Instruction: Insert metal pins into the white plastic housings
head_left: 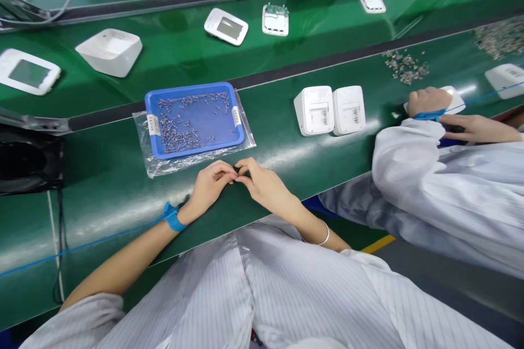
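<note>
My left hand (210,188), with a blue wrist strap, and my right hand (264,185) meet fingertip to fingertip over the green bench (123,185). The fingers of each hand are pinched together; a small dark thing between them is too small to name. Just beyond my hands, a blue tray (208,120) with many small screws (178,133) rests on a clear plastic bag (151,166). To the right of the tray stand two white housings (315,112), (349,110) side by side.
White devices with screens (227,27), an open white shell (109,52) and boards (275,20) lie on the green belt beyond. A co-worker's hands (429,101) are at the right, near loose metal parts (405,67). A black fan (28,161) stands left.
</note>
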Action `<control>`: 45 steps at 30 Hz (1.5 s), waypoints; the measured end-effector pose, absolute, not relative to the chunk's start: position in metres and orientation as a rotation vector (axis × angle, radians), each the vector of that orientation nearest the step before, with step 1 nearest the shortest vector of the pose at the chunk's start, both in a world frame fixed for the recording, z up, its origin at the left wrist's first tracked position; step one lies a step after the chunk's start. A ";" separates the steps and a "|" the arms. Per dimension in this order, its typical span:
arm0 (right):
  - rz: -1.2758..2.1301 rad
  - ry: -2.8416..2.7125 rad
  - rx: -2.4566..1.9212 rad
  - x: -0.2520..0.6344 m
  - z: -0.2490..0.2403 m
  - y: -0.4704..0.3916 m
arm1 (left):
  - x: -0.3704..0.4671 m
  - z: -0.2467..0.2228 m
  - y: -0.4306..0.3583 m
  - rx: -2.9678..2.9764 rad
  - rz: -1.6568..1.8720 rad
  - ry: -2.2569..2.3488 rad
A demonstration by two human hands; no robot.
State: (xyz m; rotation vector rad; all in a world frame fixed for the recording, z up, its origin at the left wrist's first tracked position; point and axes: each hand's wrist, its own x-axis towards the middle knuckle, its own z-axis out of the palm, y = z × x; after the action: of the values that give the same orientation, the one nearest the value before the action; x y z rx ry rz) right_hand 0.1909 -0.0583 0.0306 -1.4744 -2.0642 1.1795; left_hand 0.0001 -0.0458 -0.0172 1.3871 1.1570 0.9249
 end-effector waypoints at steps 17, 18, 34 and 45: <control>0.727 -1.970 -1.546 0.231 0.037 -0.031 | 0.002 -0.019 -0.057 1.659 1.163 1.160; 0.533 -1.898 -1.715 0.247 0.037 -0.020 | 0.003 -0.018 -0.059 1.784 1.179 1.137; 1.312 -1.846 -1.588 0.194 0.048 -0.112 | 0.012 -0.021 -0.061 2.324 0.567 0.924; 0.416 -2.394 -1.709 0.185 0.031 -0.092 | 0.013 -0.022 -0.059 2.246 0.565 0.988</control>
State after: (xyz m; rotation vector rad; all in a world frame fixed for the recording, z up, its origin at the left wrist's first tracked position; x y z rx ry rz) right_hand 0.1848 -0.0915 0.0308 -1.7092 -2.3944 0.4164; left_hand 0.0129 -0.0594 -0.0225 2.2457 0.9879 0.5646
